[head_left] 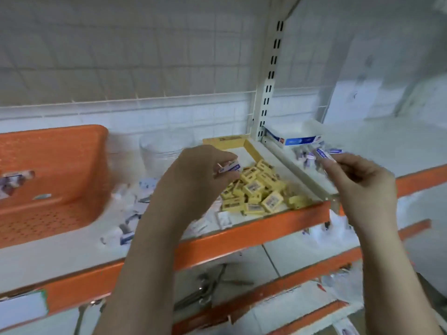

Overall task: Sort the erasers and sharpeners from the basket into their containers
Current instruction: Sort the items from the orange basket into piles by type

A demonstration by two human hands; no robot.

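Observation:
An orange basket (72, 151) lies tipped on its side at the left of the shelf. White and blue wrapped erasers (131, 211) are spilled beside it. My left hand (193, 180) grips one white and blue eraser (229, 168) above a yellow tray (251, 147) that holds several yellow packets (256, 192). My right hand (362, 187) pinches another white and blue eraser (323, 154) over a pile of similar ones (307, 157) on the neighbouring shelf section. A white and blue box (292, 136) stands behind that pile.
A clear glass jar (162, 151) stands between the basket and the yellow tray. A white slotted upright (268, 88) and a divider (297, 170) split the two shelf sections. Orange shelf edges (242, 233) run across the front. Metal tools (208, 288) lie on the shelf below.

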